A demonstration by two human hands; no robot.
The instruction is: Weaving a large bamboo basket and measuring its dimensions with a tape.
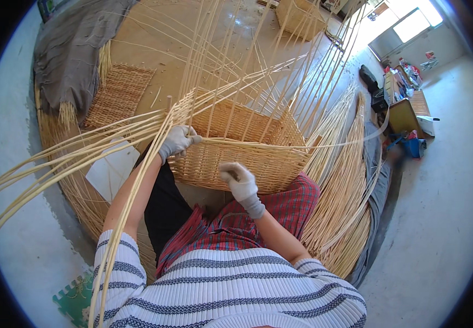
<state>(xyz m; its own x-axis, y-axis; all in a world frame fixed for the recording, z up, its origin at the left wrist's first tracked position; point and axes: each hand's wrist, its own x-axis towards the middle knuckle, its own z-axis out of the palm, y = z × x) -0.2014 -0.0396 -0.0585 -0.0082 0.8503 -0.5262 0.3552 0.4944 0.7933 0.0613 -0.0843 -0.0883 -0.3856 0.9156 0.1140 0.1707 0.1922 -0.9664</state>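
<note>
A partly woven wicker basket (236, 167) rests against my lap, with tall upright stakes rising from its rim. My left hand (176, 143), in a grey-white glove, is closed round wicker rods at the basket's near left corner. From that corner a bundle of long pale rods (77, 145) fans out to the left. One thin rod (258, 144) runs from my left hand along the near rim and bends away to the right. In front of the near wall, my gloved right hand (242, 183) is raised with its fingers curled in; nothing shows in it.
Bundles of loose rods (337, 180) lie to the right. At the left are a woven mat (120, 93), a grey cloth (69, 54) over more rods, and a white sheet (113, 169). Another basket (300, 19) stands far back. Boxes and a cabinet (406, 116) line the right.
</note>
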